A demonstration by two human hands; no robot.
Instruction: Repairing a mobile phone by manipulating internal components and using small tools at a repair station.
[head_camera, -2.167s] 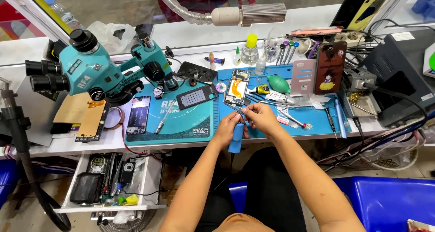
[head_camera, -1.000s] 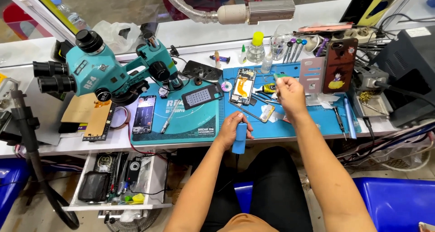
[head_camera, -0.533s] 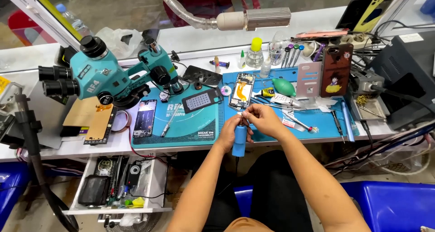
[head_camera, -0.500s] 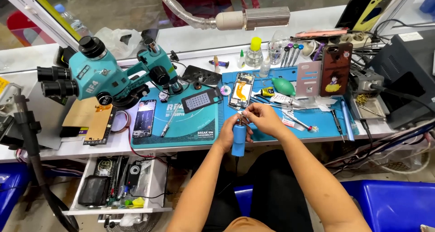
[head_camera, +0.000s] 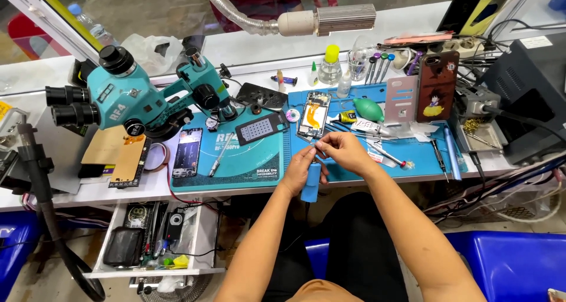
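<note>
Both hands meet at the near edge of the desk (head_camera: 413, 28), seen from the single head view. The left hand (head_camera: 299, 171) is clenched around a blue cylindrical tool handle (head_camera: 311, 183), which stands roughly upright and hangs partly past the desk edge; its upper end is buried in the palm. The right hand (head_camera: 343, 151) pinches at the top of that handle with thumb and forefinger, but what sits between those fingers is too small and too covered to make out. Just beyond the hands, an opened phone (head_camera: 313, 114) lies on the blue work mat (head_camera: 413, 154), its inner parts visible yet blurred. Tweezers and small tools to the right of the hands overlap and are hard to separate. A teal microscope (head_camera: 132, 96) stands to the left, its base partly hiding a second, darker mat (head_camera: 247, 160). A phone case with a cartoon figure (head_camera: 437, 85) leans upright at the back. The open drawer (head_camera: 147, 243) below the desk holds dark clutter that cannot be told apart. The black box at the right edge is cut off.
</note>
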